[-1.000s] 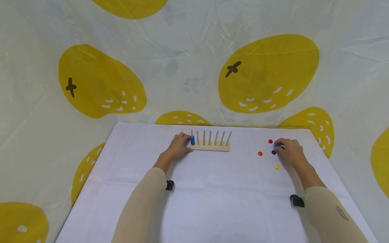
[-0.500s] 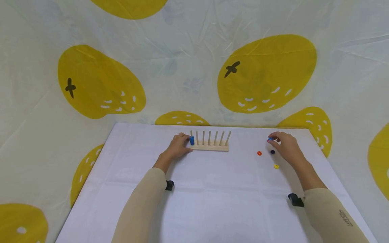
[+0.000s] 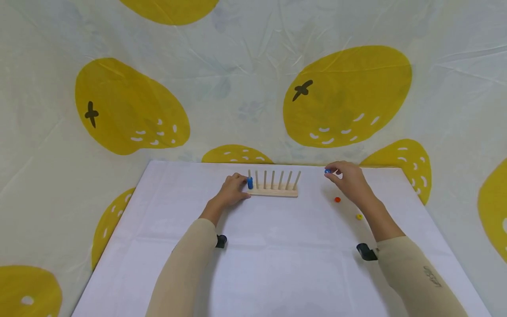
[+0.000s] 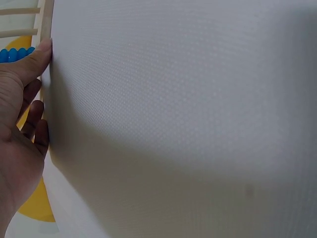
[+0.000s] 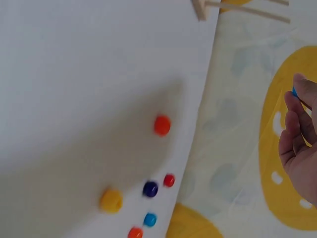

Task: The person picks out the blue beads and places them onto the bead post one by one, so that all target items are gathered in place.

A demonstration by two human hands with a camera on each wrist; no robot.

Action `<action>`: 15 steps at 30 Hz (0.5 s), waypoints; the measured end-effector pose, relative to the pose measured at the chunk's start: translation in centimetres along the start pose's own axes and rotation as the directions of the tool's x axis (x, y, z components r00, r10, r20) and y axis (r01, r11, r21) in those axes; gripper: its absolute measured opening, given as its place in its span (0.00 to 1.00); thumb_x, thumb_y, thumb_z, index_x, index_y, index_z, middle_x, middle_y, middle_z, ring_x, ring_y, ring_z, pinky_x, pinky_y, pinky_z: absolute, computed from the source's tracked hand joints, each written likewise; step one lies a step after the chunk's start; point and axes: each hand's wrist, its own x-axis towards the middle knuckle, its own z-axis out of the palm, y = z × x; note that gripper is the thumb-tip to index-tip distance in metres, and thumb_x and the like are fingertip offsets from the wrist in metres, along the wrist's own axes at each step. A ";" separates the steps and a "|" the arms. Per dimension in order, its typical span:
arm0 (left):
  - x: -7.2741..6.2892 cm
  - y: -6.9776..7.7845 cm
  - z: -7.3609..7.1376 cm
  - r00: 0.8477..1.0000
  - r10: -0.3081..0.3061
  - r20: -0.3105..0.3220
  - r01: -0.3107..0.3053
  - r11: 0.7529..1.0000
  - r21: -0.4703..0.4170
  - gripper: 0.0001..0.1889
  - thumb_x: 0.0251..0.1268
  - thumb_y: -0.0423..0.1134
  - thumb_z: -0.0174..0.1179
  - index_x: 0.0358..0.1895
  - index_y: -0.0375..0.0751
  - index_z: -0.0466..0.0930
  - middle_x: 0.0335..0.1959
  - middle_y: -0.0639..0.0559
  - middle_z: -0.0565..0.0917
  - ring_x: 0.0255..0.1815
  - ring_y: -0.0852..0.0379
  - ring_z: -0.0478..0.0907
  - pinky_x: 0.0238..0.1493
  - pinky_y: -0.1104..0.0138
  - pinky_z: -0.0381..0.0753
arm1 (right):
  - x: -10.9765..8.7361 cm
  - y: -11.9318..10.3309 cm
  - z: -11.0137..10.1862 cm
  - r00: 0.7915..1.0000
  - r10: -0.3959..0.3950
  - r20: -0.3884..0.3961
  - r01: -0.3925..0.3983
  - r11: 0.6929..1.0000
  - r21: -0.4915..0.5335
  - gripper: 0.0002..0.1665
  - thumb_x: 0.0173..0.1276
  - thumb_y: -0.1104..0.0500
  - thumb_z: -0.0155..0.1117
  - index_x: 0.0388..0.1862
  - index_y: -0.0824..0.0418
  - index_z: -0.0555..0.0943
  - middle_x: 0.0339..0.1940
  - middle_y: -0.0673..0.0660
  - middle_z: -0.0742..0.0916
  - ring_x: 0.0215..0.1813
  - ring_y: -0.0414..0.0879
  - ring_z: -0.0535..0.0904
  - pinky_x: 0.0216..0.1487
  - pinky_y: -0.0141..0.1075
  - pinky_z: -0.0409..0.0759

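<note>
A wooden peg rack [image 3: 273,192] with several upright pegs stands near the far table edge. Blue beads [image 3: 250,183] are stacked on its leftmost peg; the other pegs are bare. My left hand [image 3: 231,189] holds the rack's left end, thumb at the front edge of the base. In the left wrist view, the thumb lies beside the ribbed stack of blue beads [image 4: 15,54]. To the right of the rack, my right hand [image 3: 350,180] is raised over the table and pinches a blue bead [image 3: 327,171] between thumb and fingertips.
On the white tabletop [image 3: 285,264] lie an orange bead [image 3: 337,199] and a yellow bead [image 3: 359,216]. The right wrist view also shows a dark purple bead [image 5: 150,189], a red bead [image 5: 169,180] and a light blue bead [image 5: 150,219]. A patterned cloth [image 3: 245,88] hangs behind the table.
My right hand has picked up the blue bead from among the loose beads and carried it left toward the rack. My left hand has stayed at the rack's end.
</note>
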 end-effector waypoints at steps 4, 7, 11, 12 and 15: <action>0.2 -0.2 0.1 1.000 0.008 -0.004 -0.008 1.000 0.003 0.34 0.64 0.44 0.74 0.72 0.40 0.74 0.71 0.45 0.73 0.72 0.44 0.66 0.77 0.54 0.65 | 1.2 -1.9 0.7 0.999 -0.040 0.000 0.040 0.999 0.025 0.13 0.70 0.60 0.72 0.50 0.65 0.86 0.42 0.63 0.89 0.47 0.59 0.80 0.50 0.54 0.79; 0.3 -0.3 0.1 1.000 0.009 -0.001 -0.009 1.000 0.006 0.34 0.64 0.44 0.74 0.72 0.41 0.74 0.70 0.45 0.73 0.72 0.44 0.66 0.77 0.54 0.65 | 2.1 -3.6 1.3 0.998 -0.069 0.000 0.069 0.997 0.040 0.13 0.70 0.60 0.72 0.50 0.64 0.86 0.43 0.61 0.90 0.47 0.58 0.81 0.51 0.53 0.79; 0.4 -0.5 0.2 1.000 0.014 0.003 -0.014 1.000 0.009 0.34 0.64 0.44 0.73 0.72 0.41 0.74 0.70 0.45 0.73 0.72 0.44 0.66 0.77 0.54 0.65 | 3.4 -5.9 2.1 0.996 -0.092 0.002 0.092 0.993 0.074 0.13 0.69 0.59 0.73 0.49 0.63 0.86 0.42 0.60 0.90 0.47 0.57 0.82 0.52 0.53 0.79; 0.4 -0.5 0.2 1.000 0.016 0.003 -0.017 1.000 0.008 0.34 0.64 0.44 0.73 0.72 0.41 0.74 0.70 0.45 0.73 0.72 0.44 0.66 0.78 0.54 0.65 | 3.7 -6.5 2.3 0.995 -0.099 0.001 0.099 0.992 0.084 0.12 0.69 0.59 0.73 0.49 0.63 0.86 0.42 0.60 0.90 0.47 0.57 0.82 0.52 0.53 0.79; 0.3 -0.5 0.2 1.000 0.023 -0.001 -0.023 1.000 0.004 0.34 0.64 0.44 0.73 0.71 0.41 0.74 0.70 0.45 0.74 0.72 0.44 0.66 0.77 0.54 0.65 | 4.4 -8.2 3.0 0.993 -0.117 0.009 0.115 0.987 0.113 0.12 0.69 0.59 0.73 0.48 0.64 0.87 0.42 0.60 0.91 0.48 0.57 0.82 0.54 0.52 0.79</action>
